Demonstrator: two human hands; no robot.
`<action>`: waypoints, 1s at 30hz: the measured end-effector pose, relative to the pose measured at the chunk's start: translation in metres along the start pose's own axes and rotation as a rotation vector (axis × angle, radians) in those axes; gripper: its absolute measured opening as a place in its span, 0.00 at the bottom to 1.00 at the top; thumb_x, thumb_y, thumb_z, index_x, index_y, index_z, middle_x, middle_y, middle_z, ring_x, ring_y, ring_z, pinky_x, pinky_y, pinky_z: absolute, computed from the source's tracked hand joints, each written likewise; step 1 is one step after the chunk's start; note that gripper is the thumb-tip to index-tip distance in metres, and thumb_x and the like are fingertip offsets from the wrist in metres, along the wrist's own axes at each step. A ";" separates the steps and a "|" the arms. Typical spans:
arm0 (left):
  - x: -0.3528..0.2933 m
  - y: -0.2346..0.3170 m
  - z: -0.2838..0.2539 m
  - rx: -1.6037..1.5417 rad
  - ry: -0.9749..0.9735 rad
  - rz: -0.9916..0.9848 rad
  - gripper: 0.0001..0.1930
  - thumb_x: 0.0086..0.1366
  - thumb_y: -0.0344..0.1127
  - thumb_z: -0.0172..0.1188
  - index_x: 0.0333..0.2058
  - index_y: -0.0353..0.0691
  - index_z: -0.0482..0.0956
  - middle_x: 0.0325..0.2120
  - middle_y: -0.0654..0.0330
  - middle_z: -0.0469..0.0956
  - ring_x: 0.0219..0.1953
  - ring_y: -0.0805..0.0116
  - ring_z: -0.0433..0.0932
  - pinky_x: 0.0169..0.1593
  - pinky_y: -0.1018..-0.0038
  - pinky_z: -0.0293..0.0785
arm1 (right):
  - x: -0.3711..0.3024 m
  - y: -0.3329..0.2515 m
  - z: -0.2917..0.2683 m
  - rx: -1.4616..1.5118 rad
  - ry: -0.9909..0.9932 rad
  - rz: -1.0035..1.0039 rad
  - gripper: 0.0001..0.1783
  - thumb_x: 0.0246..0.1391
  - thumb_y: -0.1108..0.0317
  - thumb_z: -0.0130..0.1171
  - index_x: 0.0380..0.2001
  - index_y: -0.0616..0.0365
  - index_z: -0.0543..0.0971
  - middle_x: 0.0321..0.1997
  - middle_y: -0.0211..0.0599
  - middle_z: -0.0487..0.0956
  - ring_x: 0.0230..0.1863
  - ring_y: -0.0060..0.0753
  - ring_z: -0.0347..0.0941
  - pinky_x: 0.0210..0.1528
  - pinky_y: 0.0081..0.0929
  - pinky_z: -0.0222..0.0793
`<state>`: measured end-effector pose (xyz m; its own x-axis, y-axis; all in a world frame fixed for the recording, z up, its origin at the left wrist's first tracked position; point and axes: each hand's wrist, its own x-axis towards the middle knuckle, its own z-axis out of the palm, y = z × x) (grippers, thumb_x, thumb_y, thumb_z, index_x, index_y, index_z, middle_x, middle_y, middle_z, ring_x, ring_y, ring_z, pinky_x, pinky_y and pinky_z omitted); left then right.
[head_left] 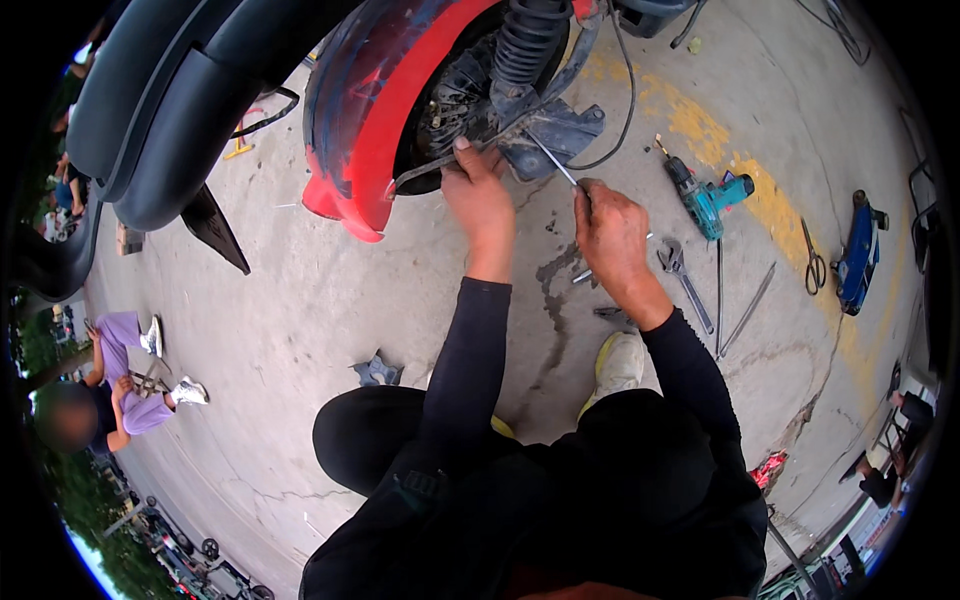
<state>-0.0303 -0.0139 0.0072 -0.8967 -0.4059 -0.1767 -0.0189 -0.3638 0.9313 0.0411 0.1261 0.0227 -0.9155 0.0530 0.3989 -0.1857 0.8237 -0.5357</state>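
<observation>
My right hand (612,235) is closed around the handle end of a screwdriver (553,157). Its bare metal shaft slants up and left to a dark plastic guard (565,140) beside the wheel. My left hand (480,210) has its thumb and fingers closed on a thin grey bar (425,171), which runs from the fender edge toward the hub. Above both hands is the dirty wheel hub (455,110), with a black coil-over shock absorber (530,45) over it. A red fender (365,130) curves around the wheel's left side. The screwdriver's tip is hard to make out against the dark parts.
On the concrete at right lie a teal cordless drill (708,196), an adjustable wrench (685,283), scissors (814,262) and a blue floor jack (860,255). A grey plastic piece (378,370) lies near my left knee. A person (110,390) sits at far left.
</observation>
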 end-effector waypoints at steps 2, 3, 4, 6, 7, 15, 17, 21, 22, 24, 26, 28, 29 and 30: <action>0.000 -0.004 0.002 -0.034 -0.014 0.029 0.32 0.74 0.54 0.47 0.50 0.19 0.61 0.44 0.34 0.76 0.46 0.50 0.81 0.50 0.66 0.79 | -0.003 0.003 0.005 0.038 -0.005 0.035 0.05 0.56 0.70 0.61 0.32 0.61 0.78 0.22 0.46 0.77 0.24 0.51 0.75 0.27 0.41 0.70; -0.001 -0.004 0.004 -0.031 -0.002 0.017 0.33 0.74 0.54 0.47 0.51 0.19 0.61 0.44 0.34 0.76 0.46 0.50 0.81 0.51 0.66 0.79 | -0.003 0.006 0.007 0.044 -0.006 0.030 0.05 0.57 0.70 0.61 0.32 0.61 0.79 0.22 0.46 0.77 0.24 0.51 0.75 0.27 0.40 0.70; -0.002 -0.003 0.005 -0.028 0.010 0.004 0.33 0.74 0.54 0.47 0.51 0.19 0.61 0.45 0.33 0.76 0.46 0.50 0.81 0.51 0.65 0.79 | -0.002 0.009 0.007 0.050 -0.006 0.025 0.05 0.57 0.71 0.60 0.33 0.61 0.79 0.22 0.46 0.77 0.24 0.50 0.75 0.27 0.39 0.69; -0.004 -0.003 0.004 -0.033 0.024 -0.012 0.33 0.74 0.55 0.47 0.51 0.19 0.61 0.45 0.33 0.75 0.47 0.50 0.81 0.52 0.64 0.79 | 0.004 0.016 0.000 -0.076 -0.010 -0.093 0.05 0.57 0.70 0.60 0.33 0.60 0.79 0.23 0.48 0.77 0.26 0.50 0.76 0.29 0.40 0.70; -0.004 -0.003 0.003 -0.042 0.027 -0.015 0.33 0.74 0.55 0.47 0.50 0.19 0.62 0.45 0.34 0.75 0.48 0.49 0.80 0.52 0.63 0.79 | 0.007 0.018 -0.002 -0.133 -0.012 -0.154 0.05 0.57 0.70 0.60 0.33 0.60 0.79 0.23 0.48 0.77 0.26 0.51 0.76 0.30 0.40 0.70; -0.008 0.010 0.006 -0.044 0.034 -0.087 0.30 0.74 0.56 0.46 0.50 0.25 0.66 0.42 0.46 0.77 0.44 0.54 0.81 0.45 0.66 0.80 | 0.002 0.021 0.007 0.222 -0.010 0.081 0.05 0.57 0.71 0.61 0.34 0.62 0.80 0.25 0.48 0.78 0.28 0.52 0.76 0.31 0.40 0.70; -0.008 0.019 0.004 -0.003 0.006 -0.198 0.30 0.74 0.55 0.45 0.52 0.26 0.65 0.41 0.46 0.78 0.44 0.55 0.81 0.45 0.67 0.79 | 0.004 0.018 0.002 0.165 -0.001 0.027 0.05 0.56 0.72 0.61 0.34 0.62 0.80 0.25 0.48 0.78 0.28 0.52 0.76 0.31 0.40 0.70; -0.005 0.027 0.003 -0.093 -0.064 -0.269 0.28 0.74 0.52 0.42 0.51 0.26 0.66 0.41 0.44 0.80 0.40 0.56 0.83 0.42 0.68 0.79 | 0.002 0.010 0.000 0.115 -0.033 0.005 0.05 0.56 0.72 0.61 0.34 0.62 0.79 0.24 0.47 0.77 0.27 0.52 0.76 0.31 0.40 0.70; -0.003 0.022 0.003 -0.116 -0.077 -0.265 0.28 0.74 0.52 0.41 0.51 0.26 0.66 0.41 0.43 0.80 0.39 0.56 0.83 0.41 0.68 0.79 | 0.002 0.011 0.001 0.111 -0.038 -0.005 0.05 0.56 0.72 0.61 0.34 0.62 0.79 0.23 0.47 0.77 0.27 0.51 0.75 0.30 0.40 0.70; 0.001 0.014 0.002 -0.137 -0.097 -0.235 0.27 0.75 0.51 0.40 0.50 0.26 0.66 0.42 0.43 0.80 0.38 0.56 0.83 0.40 0.68 0.80 | 0.003 0.017 0.003 0.084 -0.008 -0.040 0.05 0.56 0.72 0.61 0.34 0.62 0.79 0.24 0.47 0.77 0.27 0.52 0.76 0.30 0.40 0.70; 0.002 0.006 0.001 -0.135 -0.110 -0.185 0.26 0.75 0.51 0.40 0.50 0.27 0.67 0.41 0.44 0.80 0.37 0.56 0.83 0.39 0.68 0.80 | 0.002 0.023 0.007 0.071 0.020 -0.063 0.05 0.56 0.72 0.61 0.34 0.62 0.79 0.24 0.47 0.77 0.28 0.52 0.76 0.30 0.40 0.70; 0.004 0.002 0.002 -0.141 -0.124 -0.186 0.25 0.74 0.50 0.42 0.50 0.28 0.67 0.41 0.44 0.80 0.37 0.57 0.83 0.39 0.67 0.80 | 0.001 0.025 0.011 0.080 0.060 -0.072 0.05 0.56 0.72 0.61 0.34 0.63 0.79 0.24 0.48 0.78 0.28 0.52 0.76 0.31 0.40 0.70; 0.004 0.000 0.002 -0.144 -0.130 -0.185 0.25 0.74 0.50 0.43 0.50 0.28 0.67 0.41 0.45 0.80 0.37 0.57 0.83 0.39 0.66 0.80 | 0.001 0.026 0.010 0.087 0.046 -0.057 0.05 0.56 0.72 0.61 0.34 0.63 0.79 0.25 0.48 0.78 0.28 0.53 0.76 0.31 0.40 0.71; 0.005 0.000 0.002 -0.123 -0.102 -0.182 0.26 0.74 0.52 0.43 0.49 0.28 0.67 0.41 0.44 0.80 0.38 0.56 0.83 0.40 0.66 0.79 | 0.001 0.024 0.010 0.098 0.033 -0.040 0.05 0.56 0.72 0.61 0.33 0.63 0.79 0.25 0.49 0.78 0.28 0.53 0.76 0.31 0.40 0.71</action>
<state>-0.0355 -0.0141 0.0070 -0.9237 -0.2397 -0.2988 -0.1354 -0.5254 0.8400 0.0322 0.1403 0.0021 -0.8947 0.0409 0.4449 -0.2576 0.7662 -0.5886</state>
